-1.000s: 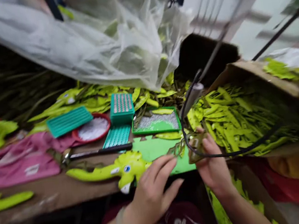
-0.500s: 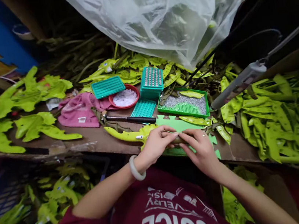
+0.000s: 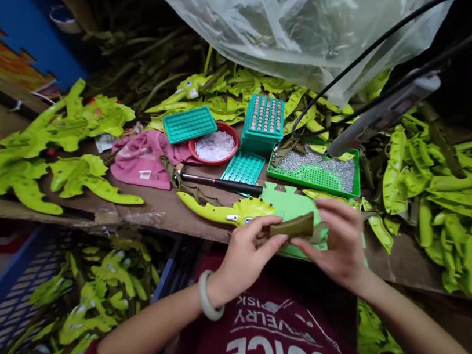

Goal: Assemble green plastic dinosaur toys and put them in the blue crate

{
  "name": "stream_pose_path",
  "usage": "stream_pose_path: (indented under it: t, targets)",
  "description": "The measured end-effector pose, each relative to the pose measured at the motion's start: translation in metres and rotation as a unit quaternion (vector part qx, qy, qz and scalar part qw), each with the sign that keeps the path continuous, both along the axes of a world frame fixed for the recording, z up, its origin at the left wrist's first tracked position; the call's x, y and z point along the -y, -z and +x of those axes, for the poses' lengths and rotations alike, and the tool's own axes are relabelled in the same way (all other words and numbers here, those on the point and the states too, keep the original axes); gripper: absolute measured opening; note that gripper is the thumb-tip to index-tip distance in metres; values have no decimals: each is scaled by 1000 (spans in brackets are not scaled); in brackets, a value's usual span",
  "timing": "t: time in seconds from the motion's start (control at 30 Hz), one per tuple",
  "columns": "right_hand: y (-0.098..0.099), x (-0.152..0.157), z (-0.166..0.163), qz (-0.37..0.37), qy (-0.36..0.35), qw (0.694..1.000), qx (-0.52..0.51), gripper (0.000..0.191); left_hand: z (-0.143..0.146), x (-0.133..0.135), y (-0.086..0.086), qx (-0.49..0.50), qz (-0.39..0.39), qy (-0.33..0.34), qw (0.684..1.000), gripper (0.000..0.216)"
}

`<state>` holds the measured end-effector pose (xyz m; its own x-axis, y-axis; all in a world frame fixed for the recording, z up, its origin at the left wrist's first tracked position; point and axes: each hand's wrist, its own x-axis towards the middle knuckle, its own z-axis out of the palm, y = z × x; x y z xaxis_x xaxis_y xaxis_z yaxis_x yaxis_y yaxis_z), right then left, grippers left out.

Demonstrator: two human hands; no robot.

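Note:
Both of my hands hold a small olive-green plastic piece (image 3: 292, 227) just off the table's near edge. My left hand (image 3: 247, 255) pinches its left end between thumb and fingers. My right hand (image 3: 339, 243) grips its right end, fingers curled round it. Right behind the hands a yellow-green dinosaur toy (image 3: 225, 212) lies on a green jagged-edged mat (image 3: 288, 207). A black-handled hammer (image 3: 214, 182) lies beyond the dinosaur.
A green tray of small silver parts (image 3: 317, 170), teal grid trays (image 3: 262, 121), a red bowl of white bits (image 3: 214, 145) and a pink cloth (image 3: 142, 161) sit on the table. Green plastic pieces are heaped at right (image 3: 460, 210) and left (image 3: 56, 149). A clear plastic bag (image 3: 305, 15) hangs above.
The view has swung left and down. My hands have drawn back from the mat toward my body with the olive piece between them.

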<state>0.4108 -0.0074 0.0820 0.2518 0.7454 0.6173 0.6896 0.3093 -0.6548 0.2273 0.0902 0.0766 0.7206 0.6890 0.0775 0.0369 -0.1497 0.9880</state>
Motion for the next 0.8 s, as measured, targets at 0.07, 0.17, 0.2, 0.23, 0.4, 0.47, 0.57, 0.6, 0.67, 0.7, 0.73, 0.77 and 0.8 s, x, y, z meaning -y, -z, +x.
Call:
stream_pose_path:
  t: [0.07, 0.17, 0.2, 0.23, 0.4, 0.47, 0.57, 0.6, 0.67, 0.7, 0.73, 0.77, 0.8]
  targets:
    - [6, -4, -15, -39, 109, 972, -203, 49, 9, 1, 3, 22, 152, -108, 982, 19]
    - [12, -11, -35, -143, 101, 880, -441, 41, 22, 5, 7, 51, 329, -159, 929, 18]
    - [12, -13, -40, -147, 101, 861, -476, 44, 26, 7, 8, 47, 363, -152, 918, 21]
    - [11, -13, -42, -140, 108, 852, -493, 48, 29, 9, 8, 41, 388, -142, 910, 24]
    - [-6, -3, -16, -134, 62, 914, -377, 54, 16, 3, -1, 27, 434, -33, 900, 36]
    - [-11, 1, 7, -131, 15, 968, -211, 53, -2, -9, -1, -4, 459, 35, 888, 41]
    - [-6, 1, 35, -138, -113, 980, 83, 44, -29, -26, 10, -122, 495, 113, 853, 68]
    - [-1, 0, 39, -155, -157, 963, 153, 40, -35, -31, 17, -158, 505, 124, 839, 73]
    - [11, -1, 39, -192, -208, 930, 234, 35, -41, -37, 32, -190, 527, 129, 818, 70]
    - [18, -1, 36, -205, -219, 919, 256, 34, -41, -39, 39, -186, 541, 129, 810, 64]
    - [24, -1, 33, -212, -223, 912, 272, 35, -40, -41, 45, -174, 554, 129, 804, 58]
    - [30, 1, 29, -211, -220, 908, 286, 36, -39, -43, 49, -160, 568, 128, 797, 54]
    - [35, 3, 27, -206, -210, 907, 301, 38, -37, -46, 51, -145, 580, 128, 791, 51]
